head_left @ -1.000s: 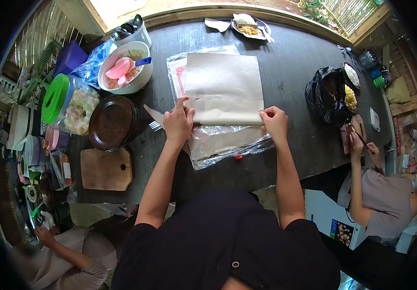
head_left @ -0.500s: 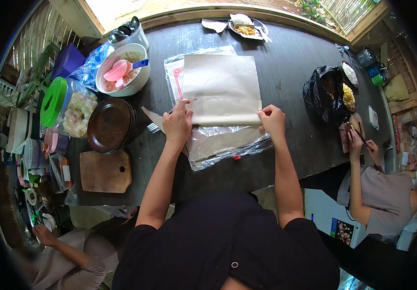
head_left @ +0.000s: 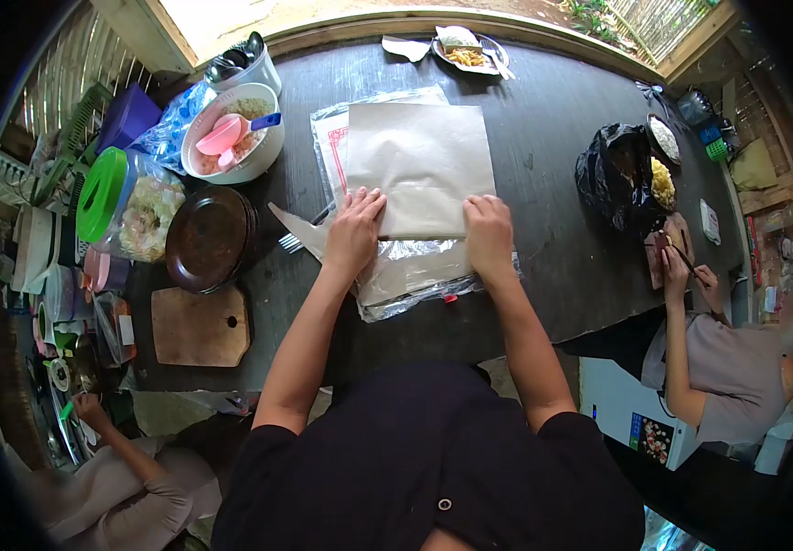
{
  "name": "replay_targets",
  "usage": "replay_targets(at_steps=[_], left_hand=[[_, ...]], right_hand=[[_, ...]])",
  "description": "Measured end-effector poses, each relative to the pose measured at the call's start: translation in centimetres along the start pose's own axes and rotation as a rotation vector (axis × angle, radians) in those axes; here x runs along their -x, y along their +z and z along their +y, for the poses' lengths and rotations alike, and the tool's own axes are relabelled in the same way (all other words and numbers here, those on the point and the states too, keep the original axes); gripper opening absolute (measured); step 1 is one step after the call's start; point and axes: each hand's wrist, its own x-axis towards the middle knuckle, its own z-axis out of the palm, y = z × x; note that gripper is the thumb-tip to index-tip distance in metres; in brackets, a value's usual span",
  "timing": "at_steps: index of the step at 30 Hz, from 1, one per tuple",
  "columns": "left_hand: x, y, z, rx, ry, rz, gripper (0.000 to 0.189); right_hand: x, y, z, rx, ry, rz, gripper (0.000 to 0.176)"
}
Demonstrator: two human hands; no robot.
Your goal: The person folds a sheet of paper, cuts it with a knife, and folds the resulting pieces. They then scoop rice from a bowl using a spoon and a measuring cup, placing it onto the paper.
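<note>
A sheet of brownish wrapping paper (head_left: 419, 151) lies on the dark table, its near edge folded over. Beneath it is a stack of paper and clear plastic (head_left: 405, 285), with a red print showing at the upper left. My left hand (head_left: 356, 226) presses on the fold's left end, fingers apart and pointing forward. At the right end my right hand (head_left: 488, 231) rests on the same fold, its fingers bent and pressed together at the paper edge; the fingertips are partly hidden.
To the left stand a white rice tub (head_left: 266, 151), a green-lidded jar (head_left: 102, 195), brown plates (head_left: 203, 243) and a cutting board (head_left: 201, 326). Plated food (head_left: 470, 57) sits at the back. Right, a co-worker (head_left: 722, 367) cuts near a black bag (head_left: 612, 179); another person sits lower left.
Both my hands have moved inward along the fold, and my left fingers have spread flat on the paper. The lower-left person's hand has shifted up.
</note>
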Motion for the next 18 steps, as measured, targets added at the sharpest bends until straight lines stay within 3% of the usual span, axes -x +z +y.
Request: replay_targets(at_steps=[4, 6, 7, 9, 15, 18], left_hand=[[0.2, -0.5, 1.2, -0.124, 0.003, -0.017, 0.042], [0.3, -0.2, 1.2, -0.163, 0.019, -0.023, 0.047], [0.6, 0.0, 1.0, -0.224, 0.031, -0.028, 0.054], [0.8, -0.1, 0.8, -0.288, 0.037, -0.03, 0.062], [1.0, -1.3, 1.2, -0.522, -0.047, -0.175, 0.079], [1.0, -0.7, 1.1, -0.521, -0.053, -0.176, 0.083]], right_hand=[[0.7, 2.2, -3.7, 0.016, -0.055, -0.148, 0.046], [1.6, 1.6, -5.9, -0.092, -0.19, -0.233, 0.071], [1.9, 1.4, -5.9, -0.092, -0.189, -0.238, 0.071], [2.0, 1.2, -5.7, -0.123, -0.281, -0.319, 0.088], [4.2, -3.1, 1.2, 0.006, -0.03, -0.408, 0.101], [4.0, -3.4, 0.3, 0.096, -0.047, -0.398, 0.105]])
